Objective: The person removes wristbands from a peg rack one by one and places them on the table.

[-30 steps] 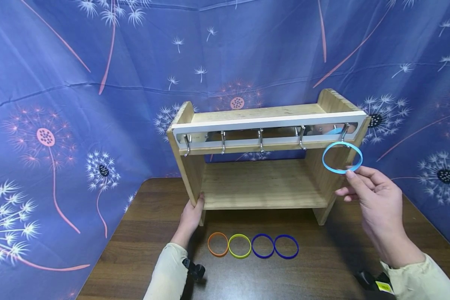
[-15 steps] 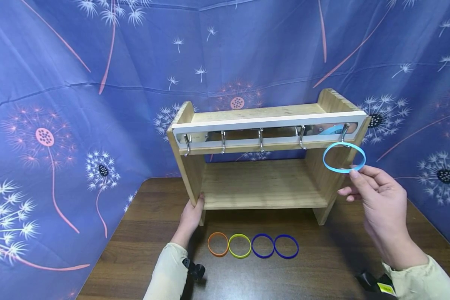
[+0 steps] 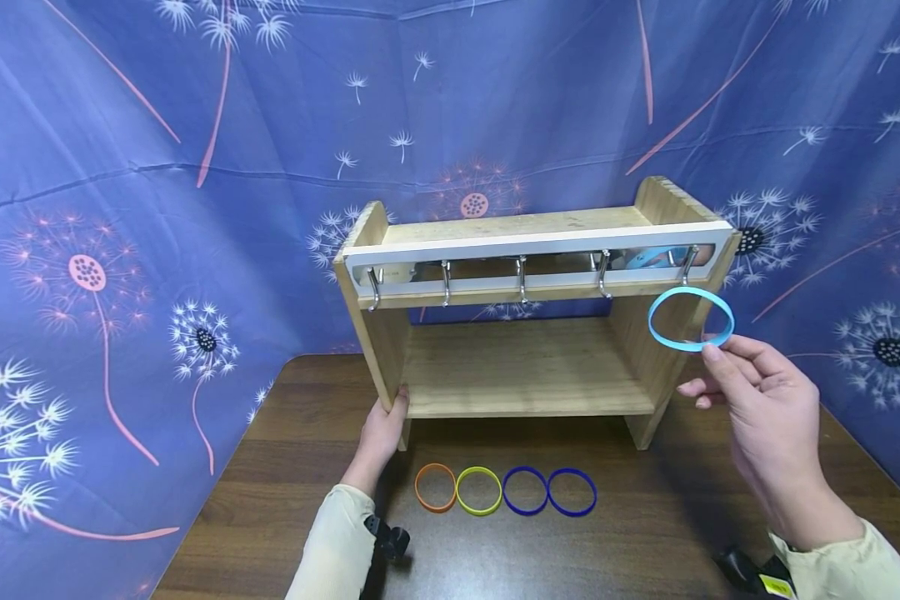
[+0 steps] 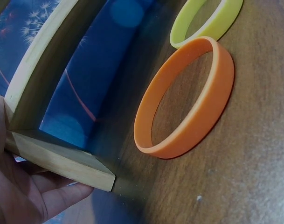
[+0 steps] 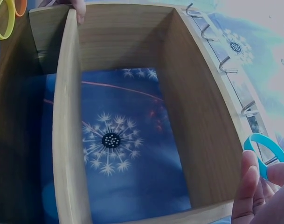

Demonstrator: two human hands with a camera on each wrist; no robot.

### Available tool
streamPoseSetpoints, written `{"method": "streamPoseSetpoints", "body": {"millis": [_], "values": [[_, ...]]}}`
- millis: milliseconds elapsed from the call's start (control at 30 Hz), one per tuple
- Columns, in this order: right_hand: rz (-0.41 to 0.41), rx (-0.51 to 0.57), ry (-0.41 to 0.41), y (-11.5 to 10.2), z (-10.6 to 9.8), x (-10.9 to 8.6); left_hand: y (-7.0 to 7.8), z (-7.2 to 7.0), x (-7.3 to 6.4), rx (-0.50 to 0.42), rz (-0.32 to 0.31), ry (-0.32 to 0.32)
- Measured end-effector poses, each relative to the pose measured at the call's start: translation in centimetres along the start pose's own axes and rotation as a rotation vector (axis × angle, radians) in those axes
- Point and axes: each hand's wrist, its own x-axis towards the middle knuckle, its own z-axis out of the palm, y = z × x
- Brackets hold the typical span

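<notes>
My right hand pinches a light blue silicone wristband by its lower edge, between thumb and fingers. The band overlaps the lower end of the rightmost metal hook in the head view; in the right wrist view, a hook tip shows within its loop. My left hand grips the lower front edge of the left side panel of a wooden shelf, thumb on one side and fingers on the other. Nearest that hand on the table lies an orange wristband.
A yellow wristband and two dark blue wristbands, one beside the other, lie in a row with the orange one on the brown table. Several hooks line the shelf's white front rail. A patterned blue cloth hangs behind.
My right hand has moved slightly right and down with the light blue wristband, its top edge now lower against the hook. The left hand and shelf have stayed put.
</notes>
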Motion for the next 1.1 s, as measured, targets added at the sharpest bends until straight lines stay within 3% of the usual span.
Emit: {"method": "streamPoseSetpoints", "body": {"millis": [300,533,767,1100], "values": [[0.003,-0.011,-0.010,0.0,-0.2,-0.4,0.1,-0.1,0.0,-0.001,-0.009,-0.008],[0.015,-0.094,-0.004,0.1,-0.1,-0.9,0.0,-0.1,-0.1,-0.010,-0.011,-0.006],[0.024,-0.071,-0.054,0.5,-0.6,-1.4,0.0,0.0,-0.1,-0.005,-0.012,-0.005],[0.057,-0.123,-0.045,1.4,-1.3,-2.2,0.1,0.0,0.0,-0.003,-0.012,-0.002]]}}
